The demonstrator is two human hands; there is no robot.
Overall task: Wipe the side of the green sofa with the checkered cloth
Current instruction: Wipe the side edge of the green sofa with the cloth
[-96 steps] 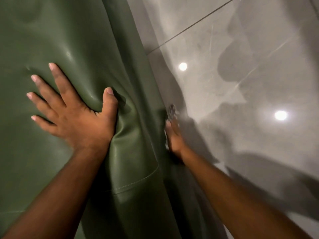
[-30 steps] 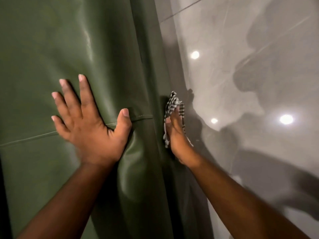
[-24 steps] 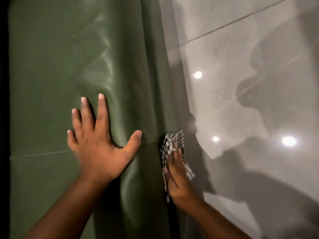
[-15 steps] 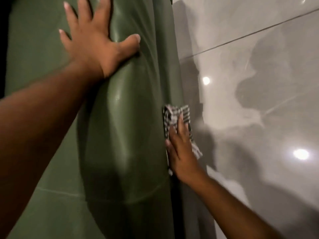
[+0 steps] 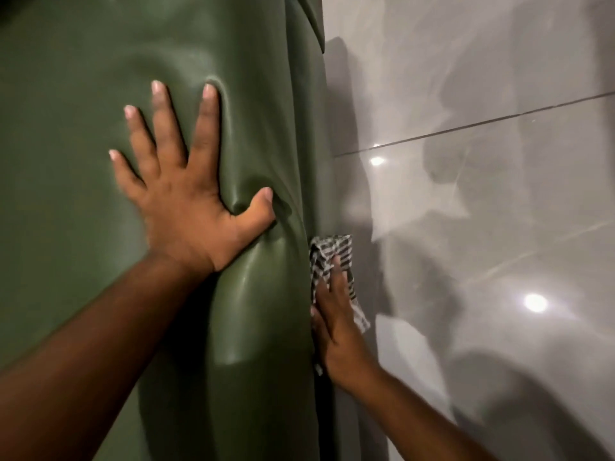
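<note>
The green leather sofa (image 5: pixel 83 161) fills the left two thirds of the view, its padded top facing me. My left hand (image 5: pixel 186 194) lies flat on that top with fingers spread, pressing a dent into the leather. My right hand (image 5: pixel 336 321) presses the black-and-white checkered cloth (image 5: pixel 329 249) flat against the sofa's right side, which I see almost edge-on. The cloth sticks out above and to the right of my fingers; the part under my palm is hidden.
A glossy grey tiled floor (image 5: pixel 499 227) lies to the right of the sofa, with a dark grout line (image 5: pixel 482 123) across it, reflected ceiling lights and shadows. The sofa's side drops straight down to the floor.
My left hand has slid back down the sofa top from the upper edge of the view toward the middle. My right hand with the cloth has stayed on the sofa's side.
</note>
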